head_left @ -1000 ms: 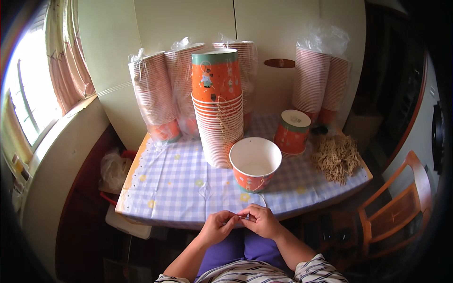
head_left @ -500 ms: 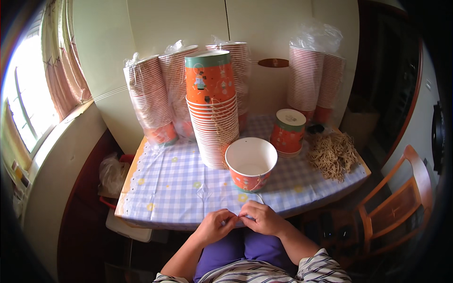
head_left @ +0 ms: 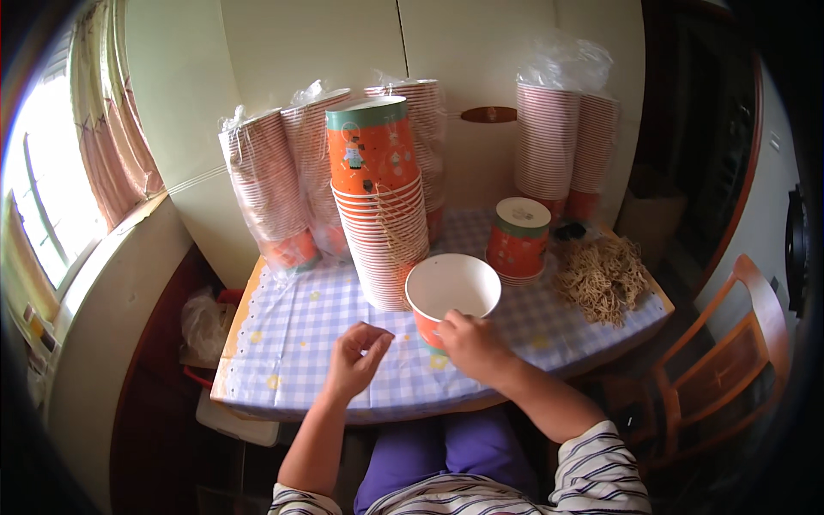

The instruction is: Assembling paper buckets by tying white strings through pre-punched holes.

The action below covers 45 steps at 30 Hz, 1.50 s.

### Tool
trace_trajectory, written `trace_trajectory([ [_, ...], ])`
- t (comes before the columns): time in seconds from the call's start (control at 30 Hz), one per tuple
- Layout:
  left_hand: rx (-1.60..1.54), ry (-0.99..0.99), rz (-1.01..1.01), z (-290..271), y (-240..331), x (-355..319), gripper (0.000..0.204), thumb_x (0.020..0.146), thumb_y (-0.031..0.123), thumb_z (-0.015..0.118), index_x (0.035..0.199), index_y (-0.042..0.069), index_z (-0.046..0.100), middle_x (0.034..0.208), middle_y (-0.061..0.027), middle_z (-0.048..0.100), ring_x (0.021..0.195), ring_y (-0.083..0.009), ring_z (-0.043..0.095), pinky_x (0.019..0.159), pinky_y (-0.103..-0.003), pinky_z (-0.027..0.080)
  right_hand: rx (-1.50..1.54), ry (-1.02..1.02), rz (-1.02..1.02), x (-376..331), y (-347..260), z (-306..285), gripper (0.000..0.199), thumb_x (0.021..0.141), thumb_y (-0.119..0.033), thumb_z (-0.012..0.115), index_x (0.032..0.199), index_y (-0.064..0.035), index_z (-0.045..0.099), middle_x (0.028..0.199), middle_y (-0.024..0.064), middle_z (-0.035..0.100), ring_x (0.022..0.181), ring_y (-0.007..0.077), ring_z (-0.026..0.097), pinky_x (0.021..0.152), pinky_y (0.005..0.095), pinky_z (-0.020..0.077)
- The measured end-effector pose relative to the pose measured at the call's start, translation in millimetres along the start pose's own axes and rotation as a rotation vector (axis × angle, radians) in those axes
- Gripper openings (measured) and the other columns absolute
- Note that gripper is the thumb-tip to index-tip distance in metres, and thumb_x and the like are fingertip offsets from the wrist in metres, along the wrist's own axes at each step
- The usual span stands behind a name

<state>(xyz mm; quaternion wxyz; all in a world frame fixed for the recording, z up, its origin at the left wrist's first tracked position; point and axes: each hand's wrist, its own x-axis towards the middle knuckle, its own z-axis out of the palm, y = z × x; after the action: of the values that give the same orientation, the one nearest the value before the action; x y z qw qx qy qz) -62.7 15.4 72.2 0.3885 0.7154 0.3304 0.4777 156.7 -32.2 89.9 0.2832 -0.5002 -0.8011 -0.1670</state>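
Note:
A white-lined orange paper bucket (head_left: 448,279) stands open-end up at the front middle of the table. My right hand (head_left: 474,345) is at its near side, fingers closed by the rim; the hand itself hides what they pinch. To the left of the bucket, my left hand (head_left: 355,356) hovers over the tablecloth, fingers curled and thumb tip close to the forefinger. Anything between those tips is too small to see. Behind the left hand rises a tall stack of nested paper buckets (head_left: 378,249), upside down, with thin tan cords (head_left: 401,227) hanging down its right side.
A shorter upside-down bucket stack (head_left: 519,245) stands right of the open bucket. Beside it lies a heap of tan cords (head_left: 603,279). Plastic-wrapped bucket stacks (head_left: 547,137) line the back. A checked cloth (head_left: 300,352) covers the table; a wooden chair (head_left: 725,360) is at right.
My hands were together at the table's front edge, fingertips pinched. Now they are apart and farther forward: the right at the bucket, the left up and to the left. The view has shifted slightly.

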Motion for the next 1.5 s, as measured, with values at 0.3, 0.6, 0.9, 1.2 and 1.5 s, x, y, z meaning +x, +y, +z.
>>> trace_trajectory([
  [0.3,-0.029,-0.061,-0.149,-7,-6,55,0.025,0.088,0.019,0.061,0.100,-0.003,0.062,0.082,-0.0043,0.062,0.068,-0.0075,0.055,0.058,-0.022,0.045,0.661,-0.301,0.082,-35,85,-78,0.008,0.072,-0.004,0.067,0.078,-0.0018,0.062,0.088,0.0090,0.067,0.080,0.0211,0.064,0.071,0.0305,0.0502],
  [0.6,-0.092,-0.176,-0.243,37,-11,84,0.026,0.088,0.017,0.058,0.105,-0.003,0.059,0.081,-0.0059,0.062,0.067,-0.0104,0.057,0.060,-0.024,0.049,0.716,-0.050,0.247,15,84,-64,0.006,0.077,-0.006,0.067,0.080,-0.0007,0.065,0.077,0.0021,0.059,0.067,0.0062,0.051,0.058,0.0215,0.0412],
  [0.9,-0.192,-0.231,-0.412,33,-16,69,0.022,0.089,0.010,0.052,0.106,-0.003,0.060,0.079,-0.0043,0.060,0.065,-0.0094,0.055,0.059,-0.024,0.049,0.730,-0.317,0.452,51,65,14,0.011,0.072,-0.013,0.067,0.078,-0.0040,0.069,0.073,0.0114,0.067,0.069,0.0222,0.065,0.065,0.0340,0.0503],
  [1.2,-0.024,-0.206,-0.349,32,-24,76,0.020,0.089,0.011,0.056,0.101,-0.003,0.064,0.082,-0.0047,0.065,0.066,-0.0088,0.057,0.061,-0.024,0.049,0.620,-0.371,0.451,65,63,24,0.010,0.071,-0.015,0.065,0.073,-0.0059,0.068,0.074,0.0118,0.067,0.072,0.0244,0.066,0.067,0.0355,0.0508],
  [1.5,0.023,-0.231,-0.328,30,-23,75,0.022,0.088,0.013,0.058,0.101,-0.003,0.064,0.084,-0.0051,0.067,0.068,-0.0091,0.058,0.063,-0.023,0.050,0.597,-0.402,0.466,67,58,21,0.008,0.072,-0.014,0.064,0.072,-0.0066,0.068,0.072,0.0106,0.067,0.071,0.0240,0.066,0.066,0.0354,0.0510],
])
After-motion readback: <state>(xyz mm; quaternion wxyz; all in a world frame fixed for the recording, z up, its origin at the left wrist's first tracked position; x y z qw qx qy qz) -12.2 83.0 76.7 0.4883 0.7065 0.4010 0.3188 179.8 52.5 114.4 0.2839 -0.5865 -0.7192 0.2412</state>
